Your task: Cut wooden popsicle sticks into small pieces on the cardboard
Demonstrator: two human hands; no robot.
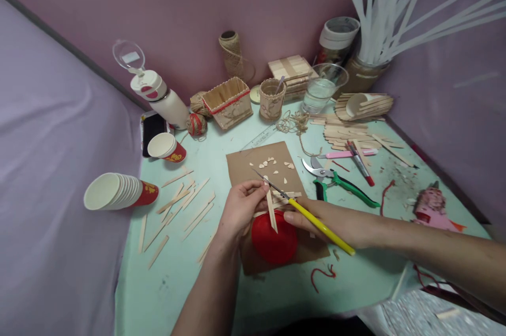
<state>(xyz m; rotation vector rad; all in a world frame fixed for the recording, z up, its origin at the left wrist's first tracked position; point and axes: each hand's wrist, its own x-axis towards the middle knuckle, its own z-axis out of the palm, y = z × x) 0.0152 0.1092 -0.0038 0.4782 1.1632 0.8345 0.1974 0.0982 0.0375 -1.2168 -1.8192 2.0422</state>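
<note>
One wooden stick [272,210] is pinched between thumb and fingers of the left hand [245,201], above a red disc [273,244] on the brown board [245,163]. The right hand [336,216], partly curled, has hold of a yellow-handled tool [321,226].

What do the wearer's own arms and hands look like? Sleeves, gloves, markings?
Two bare forearms, no sleeves in frame. Left hand and right hand: both ungloved. No watch or bracelet visible, no ring I can make out; some fingers are hidden. No cables or clear markings. Dark patch at the bottom edge may be clothing; can't tell.
</note>
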